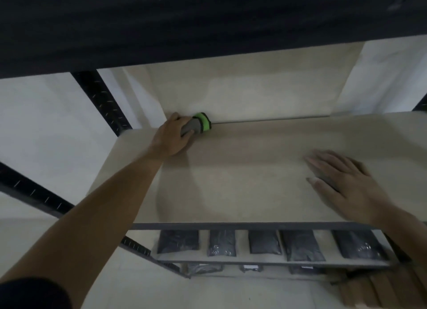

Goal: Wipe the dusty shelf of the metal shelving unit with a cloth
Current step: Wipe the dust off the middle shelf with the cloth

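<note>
The left hand (172,136) holds a gray and green cloth (198,124) at the back left corner of the tan shelf (242,170). The right hand (342,181) lies flat on the shelf, fingers straight, well apart from it. Dark bags (263,241) sit on the shelf below.
</note>
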Tool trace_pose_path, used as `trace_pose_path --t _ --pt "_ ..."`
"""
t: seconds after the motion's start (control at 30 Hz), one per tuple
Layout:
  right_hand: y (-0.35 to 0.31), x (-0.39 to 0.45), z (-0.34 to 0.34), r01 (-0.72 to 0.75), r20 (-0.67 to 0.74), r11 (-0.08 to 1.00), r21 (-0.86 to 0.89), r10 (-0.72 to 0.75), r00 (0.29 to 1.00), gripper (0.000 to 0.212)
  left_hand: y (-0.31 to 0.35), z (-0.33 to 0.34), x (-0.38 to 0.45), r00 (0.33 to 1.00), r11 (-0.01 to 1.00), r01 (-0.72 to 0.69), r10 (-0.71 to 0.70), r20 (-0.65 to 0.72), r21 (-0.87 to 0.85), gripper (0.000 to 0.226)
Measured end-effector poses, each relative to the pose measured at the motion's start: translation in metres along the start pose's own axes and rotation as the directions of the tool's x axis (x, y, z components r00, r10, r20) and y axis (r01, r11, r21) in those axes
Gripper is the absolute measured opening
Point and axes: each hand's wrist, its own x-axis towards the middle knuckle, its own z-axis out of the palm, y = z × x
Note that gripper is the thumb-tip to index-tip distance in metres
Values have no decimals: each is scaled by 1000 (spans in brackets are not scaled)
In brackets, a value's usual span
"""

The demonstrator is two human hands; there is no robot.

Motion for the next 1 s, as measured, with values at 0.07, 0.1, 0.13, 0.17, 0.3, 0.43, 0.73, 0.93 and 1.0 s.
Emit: trace_pose_path --t 0.07,0.1,0.13,0.17,0.3,0.43,0.73,0.93,1.0 --pt "-10 1 3 -31 1 1000 -4 31 1000 61 10 1 -6 999 1000 13 -13 41 7 49" --pt "-15 2 5 -43 0 999 -2 43 999 62 16 2 -9 998 1000 15 -15 64 2 50" --pt "-19 2 6 -53 1 999 -2 53 999 63 24 1 -13 995 1000 9 -8 95 -9 50" --pt "-21 1 6 -59 6 998 -5 59 998 63 34 0 -18 991 999 -14 18 134 -29 49" --pt "-22 -1 4 -63 40 998 -6 63 997 67 60 -2 -36 941 981 -180 195 278 -79 52" --pt "-19 1 2 -59 81 998 -2 59 995 71 50 -18 -16 972 981 -173 184 144 -85 63" --pt "7 -14 -9 -48 117 998 36 44 992 66 78 12 -43 973 981 -88 122 194 -174 53" --pt "3 -15 -9 -57 77 997 42 54 996 64 89 6 -50 936 954 -244 279 215 -174 57" --pt "4 -14 -9 -53 71 998 40 50 996 63 73 4 -28 988 985 -108 121 93 -138 62"
